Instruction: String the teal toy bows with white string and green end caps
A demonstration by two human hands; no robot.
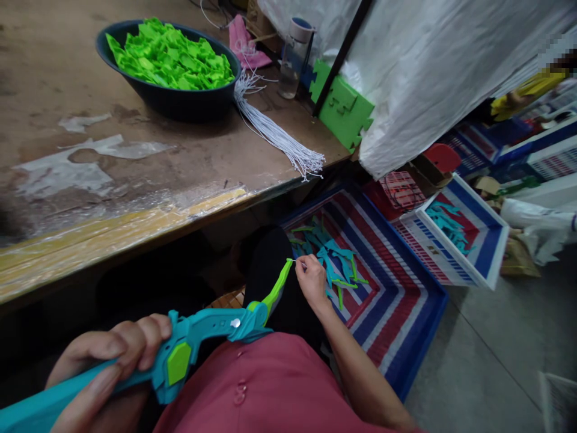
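Note:
My left hand (112, 355) is wrapped around the long teal stock of a plastic toy crossbow (211, 325), which lies across my lap. A lime-green limb (279, 285) extends from its far end. At that limb's tip, my right hand (312, 276) is closed in a pinch on a thin white string (295, 260), of which only a short length shows. On the table, a bundle of white strings (279, 132) hangs near the edge beside a dark bowl (171, 99) heaped with lime-green plastic pieces (175, 57).
Below, a large striped crate (396, 294) contains several teal and green parts (333, 255). Another white crate (489, 258) with teal parts stands behind it. A bottle (295, 57) and green foam mat piece (345, 105) occupy the wooden table's (148, 174) far corner.

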